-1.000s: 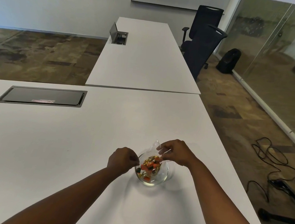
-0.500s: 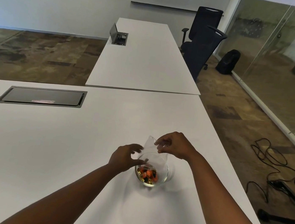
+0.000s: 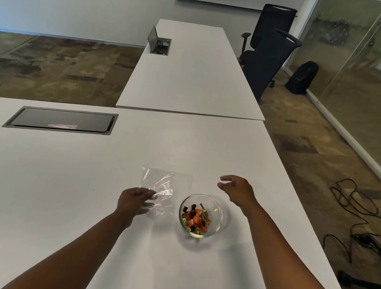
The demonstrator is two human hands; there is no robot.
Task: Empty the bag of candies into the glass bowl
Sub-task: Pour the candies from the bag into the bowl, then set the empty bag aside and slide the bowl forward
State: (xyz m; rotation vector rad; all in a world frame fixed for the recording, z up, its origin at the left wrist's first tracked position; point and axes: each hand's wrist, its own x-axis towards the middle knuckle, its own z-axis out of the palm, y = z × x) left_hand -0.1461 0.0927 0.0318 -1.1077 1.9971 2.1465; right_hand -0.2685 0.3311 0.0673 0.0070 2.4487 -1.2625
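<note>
A small glass bowl stands on the white table and holds several orange, black and gold wrapped candies. Left of the bowl a clear plastic bag lies flat on the table with nothing visible inside it. My left hand rests at the bag's near left corner, fingertips touching the plastic; whether it grips the bag I cannot tell. My right hand hovers beyond and right of the bowl, fingers apart, holding nothing.
A black cable hatch is set into the table at far left. A second white table adjoins ahead, with two black office chairs beside it. The table's right edge drops to a floor with black cables.
Both hands held the bag over the bowl before. The candies now lie in the bowl, the bag has gone left onto the table, and my right hand has let go and pulled away.
</note>
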